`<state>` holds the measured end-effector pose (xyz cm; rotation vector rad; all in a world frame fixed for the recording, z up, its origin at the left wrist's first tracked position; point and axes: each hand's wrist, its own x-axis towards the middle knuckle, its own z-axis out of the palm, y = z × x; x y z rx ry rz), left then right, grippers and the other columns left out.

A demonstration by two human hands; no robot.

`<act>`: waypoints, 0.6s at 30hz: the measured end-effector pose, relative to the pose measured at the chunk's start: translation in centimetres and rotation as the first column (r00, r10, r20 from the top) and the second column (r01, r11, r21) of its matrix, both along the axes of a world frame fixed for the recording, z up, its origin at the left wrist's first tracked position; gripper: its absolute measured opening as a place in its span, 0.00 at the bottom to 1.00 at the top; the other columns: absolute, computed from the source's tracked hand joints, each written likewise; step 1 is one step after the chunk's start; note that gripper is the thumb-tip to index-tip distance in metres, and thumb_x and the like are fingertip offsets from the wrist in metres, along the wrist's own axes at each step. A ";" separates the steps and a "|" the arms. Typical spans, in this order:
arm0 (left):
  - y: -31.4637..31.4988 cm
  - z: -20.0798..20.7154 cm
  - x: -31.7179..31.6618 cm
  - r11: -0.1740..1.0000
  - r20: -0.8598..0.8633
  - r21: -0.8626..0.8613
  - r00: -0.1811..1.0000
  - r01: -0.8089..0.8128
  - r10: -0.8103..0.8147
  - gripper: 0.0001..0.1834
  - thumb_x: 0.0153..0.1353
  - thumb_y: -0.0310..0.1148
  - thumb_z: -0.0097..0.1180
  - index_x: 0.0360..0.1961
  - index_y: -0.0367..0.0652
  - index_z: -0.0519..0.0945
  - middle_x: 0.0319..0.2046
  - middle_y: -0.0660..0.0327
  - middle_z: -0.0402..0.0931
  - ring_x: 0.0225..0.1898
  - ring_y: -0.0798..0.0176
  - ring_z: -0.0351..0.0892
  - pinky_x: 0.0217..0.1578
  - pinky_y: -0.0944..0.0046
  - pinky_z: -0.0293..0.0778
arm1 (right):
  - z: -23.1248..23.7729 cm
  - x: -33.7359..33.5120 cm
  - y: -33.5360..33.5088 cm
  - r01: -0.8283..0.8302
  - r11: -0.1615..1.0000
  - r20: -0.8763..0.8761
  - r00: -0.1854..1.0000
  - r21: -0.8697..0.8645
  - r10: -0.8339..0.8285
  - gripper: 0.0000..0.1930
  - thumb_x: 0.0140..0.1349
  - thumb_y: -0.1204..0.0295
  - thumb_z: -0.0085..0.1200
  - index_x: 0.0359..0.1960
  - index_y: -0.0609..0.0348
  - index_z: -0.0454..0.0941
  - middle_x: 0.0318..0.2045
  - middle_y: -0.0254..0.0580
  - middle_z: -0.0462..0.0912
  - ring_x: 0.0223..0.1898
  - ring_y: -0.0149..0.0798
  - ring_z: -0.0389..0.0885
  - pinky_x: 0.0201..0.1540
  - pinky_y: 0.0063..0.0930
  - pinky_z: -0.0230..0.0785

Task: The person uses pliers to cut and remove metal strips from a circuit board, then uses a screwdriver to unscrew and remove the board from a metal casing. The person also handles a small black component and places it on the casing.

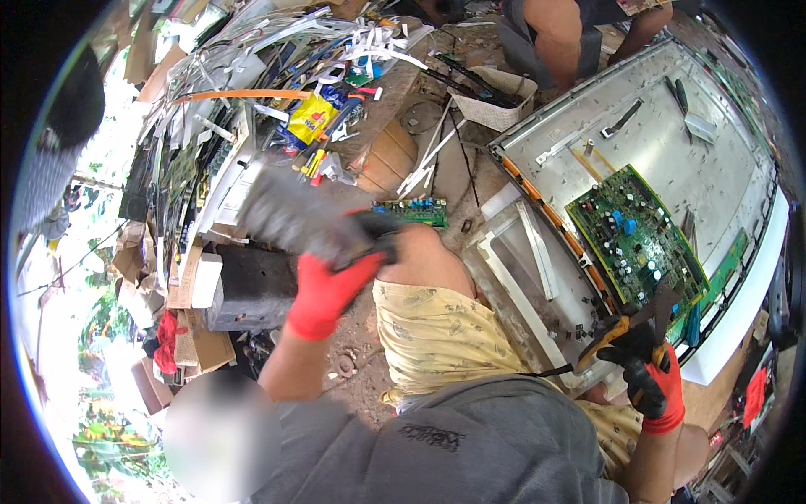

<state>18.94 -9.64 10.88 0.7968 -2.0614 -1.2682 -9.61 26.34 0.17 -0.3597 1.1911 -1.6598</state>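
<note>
one gloved left grip (346,270) clasps a blurred grey slab (292,210), the right grip (656,386) a yellow-handled tool (610,334).

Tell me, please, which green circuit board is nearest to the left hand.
The small board just beyond the bare knee is nearest the left hand; the large board lies farther right, on the silver panel.

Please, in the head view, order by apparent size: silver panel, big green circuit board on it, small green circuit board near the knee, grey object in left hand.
Largest: silver panel
Middle: big circuit board, grey object; unsure, its edges blur
Smallest: small circuit board
</note>
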 end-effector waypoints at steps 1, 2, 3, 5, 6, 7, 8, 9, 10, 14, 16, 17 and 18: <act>-0.6 -0.2 2.0 0.995 -0.050 0.092 0.998 -0.041 0.046 0.22 0.56 0.18 0.61 0.54 0.34 0.78 0.46 0.58 0.81 0.46 0.66 0.80 0.49 0.63 0.77 | 0.7 0.0 -0.1 0.013 1.000 -0.061 0.998 0.011 -0.012 0.16 0.61 0.79 0.59 0.51 0.66 0.73 0.44 0.43 0.81 0.44 0.39 0.80 0.52 0.33 0.72; -1.8 -2.0 6.1 0.980 -0.034 0.073 0.982 -0.184 0.186 0.21 0.56 0.17 0.59 0.53 0.33 0.78 0.46 0.58 0.81 0.46 0.65 0.80 0.49 0.64 0.76 | 1.2 0.1 0.0 0.013 1.000 -0.105 0.994 0.017 -0.011 0.16 0.61 0.79 0.58 0.51 0.66 0.73 0.43 0.43 0.81 0.43 0.39 0.80 0.51 0.32 0.72; -4.4 -5.2 11.4 0.946 -0.067 -0.050 0.946 -0.320 0.317 0.20 0.58 0.21 0.61 0.53 0.32 0.78 0.45 0.59 0.81 0.43 0.65 0.80 0.48 0.65 0.75 | -0.1 -0.3 1.1 0.016 1.000 -0.073 0.997 0.016 -0.015 0.17 0.61 0.80 0.57 0.52 0.66 0.73 0.44 0.42 0.82 0.45 0.39 0.81 0.50 0.29 0.71; -7.5 -8.2 18.4 0.743 0.188 -0.244 0.722 -0.623 0.666 0.23 0.58 0.25 0.64 0.55 0.31 0.77 0.44 0.59 0.82 0.41 0.65 0.80 0.47 0.66 0.73 | -1.4 -0.6 2.1 0.059 0.997 -0.039 0.998 0.040 -0.057 0.22 0.60 0.81 0.58 0.57 0.66 0.72 0.47 0.44 0.82 0.48 0.41 0.81 0.51 0.30 0.71; -9.5 -10.3 23.3 0.663 0.138 -0.254 0.652 -0.704 0.745 0.27 0.58 0.31 0.66 0.58 0.30 0.75 0.43 0.54 0.83 0.41 0.62 0.79 0.47 0.62 0.73 | -2.0 -0.6 1.9 0.063 0.997 -0.012 0.998 0.036 -0.063 0.24 0.59 0.81 0.58 0.59 0.65 0.71 0.49 0.44 0.82 0.50 0.42 0.81 0.51 0.31 0.71; -10.4 -12.1 25.8 0.505 0.091 -0.506 0.539 -0.699 0.838 0.30 0.59 0.35 0.65 0.60 0.30 0.74 0.44 0.49 0.83 0.42 0.58 0.80 0.48 0.58 0.73 | -2.2 -0.3 1.4 0.081 0.997 0.030 0.996 -0.010 -0.081 0.26 0.59 0.81 0.59 0.61 0.65 0.70 0.51 0.44 0.81 0.51 0.43 0.81 0.52 0.31 0.71; -10.5 -13.2 27.8 0.420 0.110 -0.469 0.420 -0.777 0.901 0.29 0.59 0.38 0.65 0.57 0.30 0.75 0.43 0.44 0.83 0.42 0.54 0.81 0.48 0.54 0.74 | -2.0 0.0 0.6 0.116 0.992 0.063 0.992 -0.053 -0.113 0.29 0.59 0.81 0.59 0.63 0.65 0.68 0.53 0.44 0.80 0.53 0.44 0.81 0.52 0.31 0.71; -10.4 -13.6 27.9 0.404 0.197 -0.452 0.353 -0.795 0.915 0.27 0.59 0.39 0.65 0.53 0.29 0.78 0.41 0.45 0.84 0.41 0.54 0.82 0.46 0.54 0.74 | -1.4 -0.1 0.8 0.113 0.993 0.045 0.993 -0.040 -0.111 0.31 0.58 0.81 0.60 0.66 0.64 0.66 0.55 0.43 0.79 0.55 0.43 0.80 0.53 0.31 0.71; -10.4 -13.9 30.5 0.437 0.205 -0.363 0.387 -0.823 0.899 0.24 0.59 0.38 0.66 0.49 0.28 0.80 0.39 0.48 0.84 0.38 0.57 0.80 0.43 0.55 0.75 | -1.0 -0.1 0.4 0.083 0.996 0.049 0.996 -0.040 -0.081 0.34 0.58 0.81 0.61 0.68 0.63 0.64 0.57 0.42 0.78 0.56 0.43 0.79 0.54 0.32 0.71; -10.6 -14.9 21.7 0.584 0.126 -0.373 0.585 -0.721 0.802 0.21 0.59 0.34 0.68 0.47 0.27 0.80 0.36 0.56 0.83 0.35 0.64 0.76 0.42 0.60 0.74 | -0.7 -1.0 1.7 0.075 0.991 0.076 0.994 0.115 -0.084 0.36 0.59 0.82 0.61 0.71 0.61 0.62 0.58 0.39 0.78 0.55 0.33 0.77 0.53 0.25 0.71; -12.4 -13.7 21.6 0.633 0.148 -0.348 0.626 -0.692 0.766 0.21 0.59 0.33 0.67 0.49 0.28 0.80 0.37 0.56 0.83 0.36 0.64 0.76 0.44 0.61 0.74 | -0.5 -0.8 0.5 0.077 0.997 0.143 0.987 0.009 -0.078 0.35 0.60 0.82 0.61 0.70 0.60 0.63 0.56 0.37 0.79 0.52 0.30 0.78 0.51 0.24 0.71; -12.6 -13.9 21.1 0.618 0.108 -0.314 0.619 -0.721 0.778 0.20 0.60 0.32 0.67 0.49 0.28 0.80 0.38 0.57 0.83 0.37 0.64 0.76 0.44 0.61 0.74 | 0.2 -0.8 0.1 0.059 0.998 0.116 0.992 0.009 -0.059 0.33 0.61 0.80 0.61 0.69 0.60 0.64 0.53 0.37 0.79 0.50 0.29 0.78 0.51 0.24 0.71; -12.3 -14.0 19.9 0.629 0.096 -0.305 0.634 -0.715 0.767 0.20 0.60 0.32 0.66 0.49 0.28 0.80 0.38 0.58 0.83 0.37 0.65 0.76 0.44 0.62 0.74 | 1.1 -0.6 -0.1 0.047 0.999 0.088 0.995 0.011 -0.048 0.32 0.62 0.79 0.60 0.69 0.61 0.65 0.51 0.36 0.79 0.49 0.29 0.79 0.51 0.25 0.72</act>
